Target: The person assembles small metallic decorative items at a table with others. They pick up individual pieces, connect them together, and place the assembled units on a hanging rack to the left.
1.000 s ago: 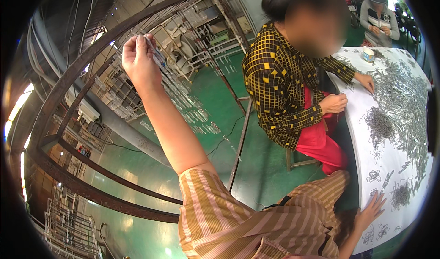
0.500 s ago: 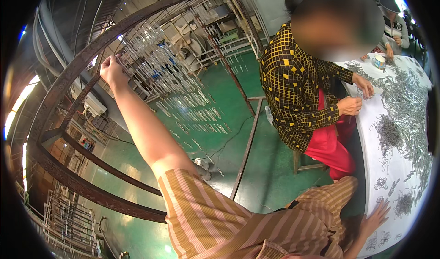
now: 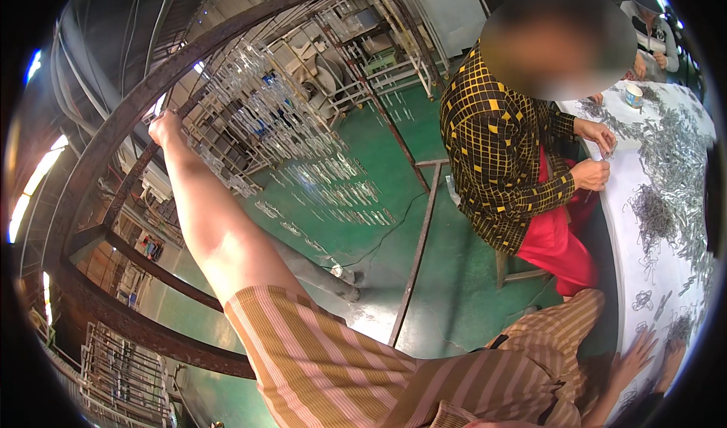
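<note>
My left arm reaches out to the upper left, where my left hand (image 3: 165, 126) is closed at a rusty rack bar (image 3: 130, 179). The fingers appear wrapped round the bar; anything small inside them is hidden. Beyond the forearm, rows of shiny silver and clear pieces (image 3: 265, 114) hang in strands. At the lower right my right hand (image 3: 633, 360) lies on the white tabletop (image 3: 617, 254) with its fingers spread, near a small cluster of dark wire hooks (image 3: 642, 300). Another person's hand (image 3: 672, 358) rests beside it, close to a small heap of wire pieces.
A seated person in a black-and-yellow checked shirt (image 3: 485, 140) handles a small piece at the table's edge. Heaps of metal pieces (image 3: 674, 155) and a paper cup (image 3: 633, 95) are on the table. A curved rusty frame (image 3: 144, 345) arches around my left arm.
My left hand has moved left and slightly down, from a pinch beside the bar to a closed grip at it. Another person's hand has appeared beside my right hand. The view has shifted slightly.
</note>
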{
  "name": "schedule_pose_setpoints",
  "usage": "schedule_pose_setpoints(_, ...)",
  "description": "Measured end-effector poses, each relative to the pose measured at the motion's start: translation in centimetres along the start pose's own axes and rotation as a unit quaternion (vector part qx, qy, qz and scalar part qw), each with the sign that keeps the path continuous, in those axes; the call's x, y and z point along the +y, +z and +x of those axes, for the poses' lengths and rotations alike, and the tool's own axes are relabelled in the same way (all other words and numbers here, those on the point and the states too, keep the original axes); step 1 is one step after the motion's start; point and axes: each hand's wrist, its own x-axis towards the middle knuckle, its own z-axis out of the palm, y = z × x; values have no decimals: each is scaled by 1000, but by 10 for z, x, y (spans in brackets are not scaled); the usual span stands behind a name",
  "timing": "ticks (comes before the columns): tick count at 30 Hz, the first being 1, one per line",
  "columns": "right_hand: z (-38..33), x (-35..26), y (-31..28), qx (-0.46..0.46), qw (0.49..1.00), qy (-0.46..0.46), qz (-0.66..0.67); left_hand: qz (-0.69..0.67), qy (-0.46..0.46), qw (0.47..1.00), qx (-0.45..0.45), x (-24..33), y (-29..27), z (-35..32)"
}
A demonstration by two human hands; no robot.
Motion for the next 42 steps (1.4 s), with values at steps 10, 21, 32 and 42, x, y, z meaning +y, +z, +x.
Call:
schedule_pose_setpoints(10,-2,2,8,-27,1000,7,-15,116,25,992,40,-8,13,14)
schedule_pose_setpoints(21,-2,-1,6,-21,1000,-13,-11,-164,166,963,133,-139,-36,-1)
schedule_pose_setpoints(32,2,-8,0,-14,1000,-21,-11,29,-168,982,79,-457,-60,-301)
schedule_pose_setpoints(42,2,-8,-7,-22,1000,-2,-22,31,-298,945,-129,-491,-4,-401)
